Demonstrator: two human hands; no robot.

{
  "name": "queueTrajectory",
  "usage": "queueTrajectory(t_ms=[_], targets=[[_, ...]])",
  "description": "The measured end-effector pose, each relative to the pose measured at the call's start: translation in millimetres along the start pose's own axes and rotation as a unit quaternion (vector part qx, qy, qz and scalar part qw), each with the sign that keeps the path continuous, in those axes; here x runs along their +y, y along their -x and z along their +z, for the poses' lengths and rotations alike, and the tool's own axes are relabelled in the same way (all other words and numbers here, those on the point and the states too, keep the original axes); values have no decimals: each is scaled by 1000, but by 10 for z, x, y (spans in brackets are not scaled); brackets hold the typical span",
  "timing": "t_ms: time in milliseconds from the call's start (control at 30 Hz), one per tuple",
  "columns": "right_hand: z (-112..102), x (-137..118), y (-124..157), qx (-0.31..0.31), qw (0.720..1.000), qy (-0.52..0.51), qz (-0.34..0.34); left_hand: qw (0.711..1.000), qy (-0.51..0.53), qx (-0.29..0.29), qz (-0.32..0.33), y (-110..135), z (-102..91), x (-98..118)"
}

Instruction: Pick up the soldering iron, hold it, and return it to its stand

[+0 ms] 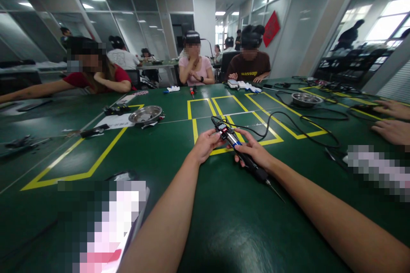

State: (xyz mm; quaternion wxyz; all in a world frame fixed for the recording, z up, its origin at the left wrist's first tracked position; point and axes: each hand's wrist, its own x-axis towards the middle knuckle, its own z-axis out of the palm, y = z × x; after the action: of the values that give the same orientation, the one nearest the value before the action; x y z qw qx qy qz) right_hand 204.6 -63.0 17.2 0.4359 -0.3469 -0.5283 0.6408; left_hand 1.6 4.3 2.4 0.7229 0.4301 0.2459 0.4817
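My right hand [256, 151] is closed around the body of a corded electric screwdriver [251, 164], which has a black grip, a silver barrel and a blue ring. Its long thin bit points down toward me on the right. At the opposite, cable end, my left hand [204, 145] pinches the black end piece between thumb and fingers. The tool is tilted over the green table [221, 222], near a yellow tape outline [272, 140]. A black cable [294, 123] loops away to the right.
Metal bowls stand at left [145, 115] and at right [306, 100]. A blurred-out flat thing [109, 230] lies by my left forearm. Another person's hands [392, 119] rest at the right edge. Several people sit across the table; white gloves [251, 88] lie before one.
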Motion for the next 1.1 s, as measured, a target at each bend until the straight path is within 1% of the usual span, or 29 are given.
queueTrajectory(t_ms=[100, 200, 300, 367, 433, 500, 533, 600, 633, 667, 700, 733, 767, 800, 833, 900, 933, 967, 1000, 1033, 1100], targets=[[-29, 11, -10, -16, 1000, -3, 13, 1000, -3, -2, 1, 1, 0, -1], [-56, 23, -16, -17, 1000, -7, 16, 1000, -21, 4, 6, -8, 14, -22], [-53, 18, -13, 10, 1000, 7, 9, 997, -72, 38, 11, -19, 54, -66], [-61, 4, -14, 39, 999, 29, 10, 994, -102, 49, 4, -28, 83, -100], [-114, -13, -23, 64, 996, 55, 17, 990, -126, 66, -2, -37, 100, -128], [-242, -34, -42, 89, 992, 83, 22, 985, -139, 98, 0, -46, 98, -141], [-338, -51, -56, 106, 989, 100, 24, 983, -143, 114, 1, -50, 92, -141], [-592, -116, -90, 154, 976, 152, 33, 981, -147, 128, 1, -51, 75, -129], [-742, -174, -111, 181, 963, 194, 42, 981, -150, 126, -1, -49, 68, -121], [-902, -250, -136, 208, 944, 250, 56, 981, -152, 122, -2, -46, 63, -111], [-1064, -346, -164, 225, 916, 323, 74, 981, -155, 117, -2, -41, 59, -103], [-1223, -457, -194, 239, 875, 411, 92, 981, -159, 112, 1, -36, 57, -96], [-1373, -578, -226, 244, 819, 506, 119, 981, -162, 109, 5, -31, 57, -91], [-1509, -699, -258, 232, 759, 590, 148, 981, -165, 106, 10, -27, 56, -89], [-1627, -813, -288, 214, 705, 654, 169, 980, -167, 102, 16, -24, 56, -90], [-1798, -989, -331, 200, 607, 744, 193, 981, -171, 94, 25, -25, 52, -96], [-1848, -1044, -342, 194, 568, 774, 200, 981, -173, 89, 27, -27, 50, -100], [-1876, -1076, -346, 182, 535, 800, 204, 980, -176, 84, 29, -30, 47, -104], [-1884, -1089, -345, 161, 510, 820, 206, 980, -178, 81, 29, -33, 45, -107], [-1876, -1088, -342, 133, 494, 834, 204, 980, -180, 78, 29, -36, 44, -108], [-1830, -1062, -334, 73, 482, 851, 195, 981, -179, 73, 28, -37, 46, -107]])
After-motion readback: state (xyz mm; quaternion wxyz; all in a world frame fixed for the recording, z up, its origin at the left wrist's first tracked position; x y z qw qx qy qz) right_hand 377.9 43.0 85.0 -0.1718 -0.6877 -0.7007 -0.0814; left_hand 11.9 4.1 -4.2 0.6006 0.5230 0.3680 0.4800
